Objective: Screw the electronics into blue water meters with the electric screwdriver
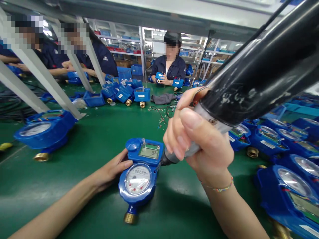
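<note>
A blue water meter (pixel 138 182) lies on the green table, with a round dial, a small display reading about 0.2 and a brass threaded end toward me. My left hand (pixel 116 169) grips its left side, thumb on the edge between dial and display. In my right hand (pixel 201 136) is a black and grey electric screwdriver (pixel 249 73), held slanting down to the left. Its tip meets the meter's right side near a small hole; the exact contact point is hard to make out.
More blue meters crowd the right side (pixel 294 179), and one (pixel 47 129) stands at left by slanted white posts. Beyond are a meter cluster (pixel 124 91), a grey cloth (pixel 163 98) and scattered small screws (pixel 161 116). Co-workers sit across and at left; a shelf hangs overhead.
</note>
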{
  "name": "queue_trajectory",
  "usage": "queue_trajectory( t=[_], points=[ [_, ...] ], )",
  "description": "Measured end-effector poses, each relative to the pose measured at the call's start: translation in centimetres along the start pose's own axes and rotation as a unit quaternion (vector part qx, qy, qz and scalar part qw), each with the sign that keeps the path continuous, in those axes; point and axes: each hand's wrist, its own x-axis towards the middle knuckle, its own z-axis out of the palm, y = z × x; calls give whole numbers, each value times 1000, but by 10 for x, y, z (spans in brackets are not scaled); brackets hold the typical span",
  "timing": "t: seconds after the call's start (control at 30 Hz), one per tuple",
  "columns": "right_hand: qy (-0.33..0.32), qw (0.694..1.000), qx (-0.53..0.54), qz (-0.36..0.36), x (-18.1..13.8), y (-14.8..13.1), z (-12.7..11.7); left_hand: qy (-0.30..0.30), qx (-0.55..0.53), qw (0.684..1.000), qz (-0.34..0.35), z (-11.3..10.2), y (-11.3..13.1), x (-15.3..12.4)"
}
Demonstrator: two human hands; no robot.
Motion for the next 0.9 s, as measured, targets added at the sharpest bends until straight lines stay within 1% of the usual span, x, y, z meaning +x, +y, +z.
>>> queue_trajectory(
  t=[0.07, 0.1, 0.27, 0.4, 0.53, 0.63, 0.77, 0.9],
  points=[
    [-30, 999, 4, 22, -1, 2, 0, -4, 8, 1000, 5, 0, 1, -1],
    [-33, 999, 5, 31, -1, 2, 0, -8, 9, 1000, 7, 1, 2, -2],
    [-1, 999, -20, 44, -3, 0, 4, -18, -2, 1000, 6, 8, 8, -8],
    [32, 994, -74, 75, -5, 17, 16, -16, 18, 999, 20, 12, 12, -13],
    [43, 978, -142, 144, -7, 36, 27, -22, 42, 997, 66, 6, 11, -14],
    [41, 968, -185, 167, -6, 38, 32, -27, 44, 995, 84, -1, 7, -13],
    [31, 965, -193, 178, -6, 35, 33, -45, 33, 995, 88, -7, -2, -8],
    [78, 975, -157, 137, -15, 47, 31, -51, 21, 994, 90, -8, -9, -3]
  ],
)
